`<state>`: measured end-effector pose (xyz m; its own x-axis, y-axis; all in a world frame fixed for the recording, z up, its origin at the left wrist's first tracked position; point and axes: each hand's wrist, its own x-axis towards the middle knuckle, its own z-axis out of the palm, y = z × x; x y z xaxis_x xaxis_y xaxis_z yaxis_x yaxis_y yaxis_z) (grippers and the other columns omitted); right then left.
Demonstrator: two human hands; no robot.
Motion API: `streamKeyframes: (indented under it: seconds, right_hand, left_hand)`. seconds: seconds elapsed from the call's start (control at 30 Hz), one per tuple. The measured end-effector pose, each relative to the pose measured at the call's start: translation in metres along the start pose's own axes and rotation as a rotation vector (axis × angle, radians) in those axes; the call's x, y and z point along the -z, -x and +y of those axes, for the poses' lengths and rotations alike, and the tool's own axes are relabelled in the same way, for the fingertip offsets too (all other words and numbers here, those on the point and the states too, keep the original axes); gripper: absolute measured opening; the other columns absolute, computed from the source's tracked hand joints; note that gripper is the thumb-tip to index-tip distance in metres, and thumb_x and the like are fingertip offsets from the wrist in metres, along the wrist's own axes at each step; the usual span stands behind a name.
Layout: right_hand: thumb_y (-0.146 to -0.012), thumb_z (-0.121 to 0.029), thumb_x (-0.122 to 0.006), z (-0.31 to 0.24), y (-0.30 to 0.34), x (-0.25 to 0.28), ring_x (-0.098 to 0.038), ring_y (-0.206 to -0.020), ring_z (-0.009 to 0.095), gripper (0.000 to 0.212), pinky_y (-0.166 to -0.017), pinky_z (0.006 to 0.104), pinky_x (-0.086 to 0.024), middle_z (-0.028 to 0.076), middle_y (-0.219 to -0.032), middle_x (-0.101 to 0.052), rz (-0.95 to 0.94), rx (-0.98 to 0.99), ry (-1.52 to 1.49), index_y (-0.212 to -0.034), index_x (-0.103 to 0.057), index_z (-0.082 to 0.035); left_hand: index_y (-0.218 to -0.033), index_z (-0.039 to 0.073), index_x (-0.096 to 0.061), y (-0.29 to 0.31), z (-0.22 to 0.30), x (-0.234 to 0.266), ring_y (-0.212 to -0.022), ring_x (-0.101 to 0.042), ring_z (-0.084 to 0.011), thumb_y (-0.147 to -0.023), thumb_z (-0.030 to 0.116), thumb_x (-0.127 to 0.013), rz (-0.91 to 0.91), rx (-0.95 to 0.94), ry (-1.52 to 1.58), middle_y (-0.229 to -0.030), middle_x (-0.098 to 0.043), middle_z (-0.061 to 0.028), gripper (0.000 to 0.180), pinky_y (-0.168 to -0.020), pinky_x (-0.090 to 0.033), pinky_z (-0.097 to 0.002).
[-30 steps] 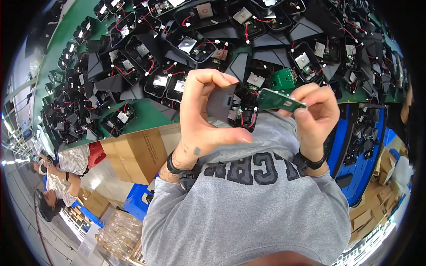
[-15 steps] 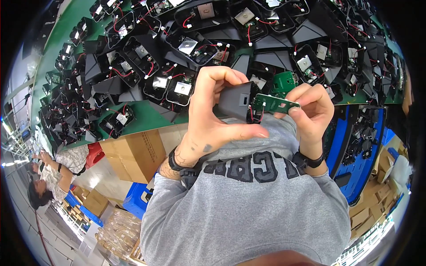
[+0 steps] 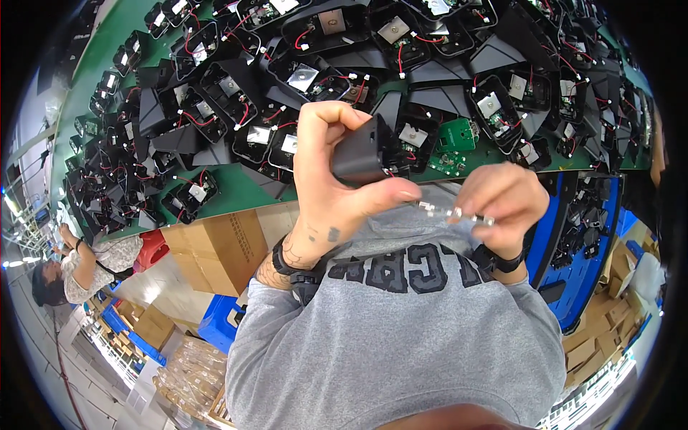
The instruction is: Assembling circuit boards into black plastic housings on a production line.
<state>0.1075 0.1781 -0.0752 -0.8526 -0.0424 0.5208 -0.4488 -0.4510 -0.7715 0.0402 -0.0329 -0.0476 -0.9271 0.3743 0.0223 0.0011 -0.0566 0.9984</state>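
Observation:
My left hand is wrapped round a black plastic housing, its open side turned to the right. Between the fingers and thumb of my right hand is a small circuit board, seen edge-on and a little blurred. The board's left end lies close to my left thumb tip. A bit of red wire shows at the housing's lower edge; whether it joins the board is hidden. Beyond my hands, green circuit boards lie on the green table.
Many black housings with metal plates and red wires cover the table. On the right stands a blue bin with black parts in it. A cardboard box sits below the table's edge at left. Another person is at far left.
The circuit board has tipped from showing its green face to edge-on and moved lower. My left hand has shifted slightly left and turned the housing. The person at left has moved.

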Motion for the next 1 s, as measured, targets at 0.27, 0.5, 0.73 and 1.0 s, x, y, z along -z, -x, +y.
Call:
streamKeyframes:
  seconds: [0.27, 0.5, 0.73, 1.0]
  right_hand:
    - [-0.084, -0.003, -0.062, 0.007, 0.006, -0.012, -0.062, -0.057, 0.02, 0.015, -0.052, 0.0275, -0.054, 0.017, -0.083, -0.059, 0.469, -0.084, -0.078, -0.088, -0.048, -0.002]
    - [-0.094, -0.013, -0.055, -0.003, 0.0, -0.004, -0.049, -0.063, 0.011, 0.012, -0.059, 0.0239, -0.043, 0.011, -0.087, -0.055, 0.715, 0.057, 0.232, -0.089, -0.047, -0.005]
    - [-0.083, 0.01, -0.06, 0.006, -0.007, -0.02, -0.068, -0.082, 0.027, 0.018, -0.075, 0.0393, -0.059, 0.019, -0.1, -0.059, 0.462, -0.054, 0.172, -0.095, -0.049, 0.002]
    - [-0.081, 0.012, -0.062, 0.01, -0.003, -0.02, -0.068, -0.082, 0.028, 0.019, -0.077, 0.0394, -0.059, 0.02, -0.098, -0.059, 0.378, -0.116, 0.09, -0.092, -0.05, 0.002]
  left_hand:
    - [-0.104, 0.005, -0.035, -0.002, 0.0, -0.007, -0.089, -0.054, -0.0139, -0.052, 0.038, -0.094, 0.092, -0.037, 0.146, -0.101, -0.052, -0.0096, 0.085, -0.079, -0.047, -0.0271]
    - [-0.106, 0.006, -0.034, -0.001, -0.01, 0.003, -0.09, -0.051, -0.0159, -0.044, 0.039, -0.096, 0.098, -0.348, 0.034, -0.103, -0.051, -0.0124, 0.094, -0.08, -0.045, -0.0292]
    - [-0.106, 0.005, -0.035, -0.006, -0.002, -0.001, -0.092, -0.051, -0.0158, -0.043, 0.031, -0.098, -0.034, -0.416, -0.04, -0.102, -0.048, -0.0118, 0.093, -0.081, -0.046, -0.0275]
    - [-0.105, 0.005, -0.037, -0.006, -0.002, -0.003, -0.095, -0.051, -0.0155, -0.044, 0.026, -0.098, -0.034, -0.383, -0.085, -0.104, -0.047, -0.0109, 0.09, -0.082, -0.046, -0.0289]
